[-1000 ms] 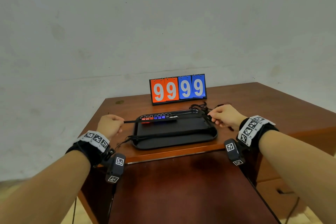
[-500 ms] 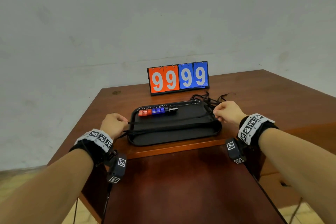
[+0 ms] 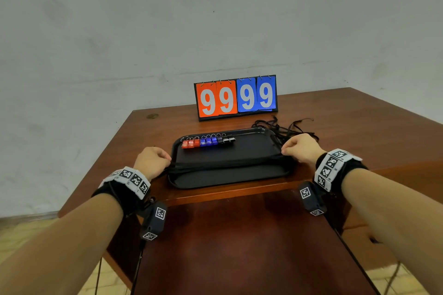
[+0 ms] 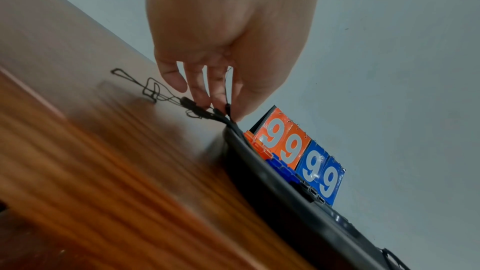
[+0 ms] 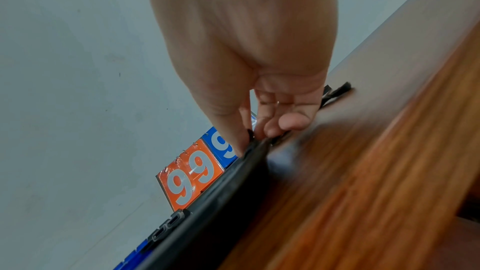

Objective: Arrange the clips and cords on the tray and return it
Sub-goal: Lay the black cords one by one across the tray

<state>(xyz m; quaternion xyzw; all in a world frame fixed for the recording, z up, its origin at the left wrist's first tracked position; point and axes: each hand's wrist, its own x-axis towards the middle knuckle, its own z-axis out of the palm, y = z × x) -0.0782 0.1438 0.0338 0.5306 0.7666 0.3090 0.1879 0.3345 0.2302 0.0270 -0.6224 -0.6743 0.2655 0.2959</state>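
Note:
A black tray [image 3: 230,178] lies on the brown table near its front edge. A row of red, blue and black clips [image 3: 208,142] stands along the tray's far side. Black cords [image 3: 227,163] stretch across the tray from left to right. My left hand [image 3: 153,159] pinches the cords' left ends [image 4: 223,116] at the tray's left rim [image 4: 259,161]. At the right rim [image 5: 233,184] my right hand [image 3: 300,147] pinches the cords' right ends [image 5: 259,141]. More loose cords [image 3: 285,128] lie tangled behind the tray's right corner.
A flip scoreboard [image 3: 236,97] showing 9999 stands at the back of the table [image 3: 359,127]. A lower dark wooden surface [image 3: 239,246] runs toward me below the table's front edge. A grey wall rises behind.
Both hands have drawn the stretched cords from the clip row toward the tray's near side. The head camera has tilted, so the table sits lower in view.

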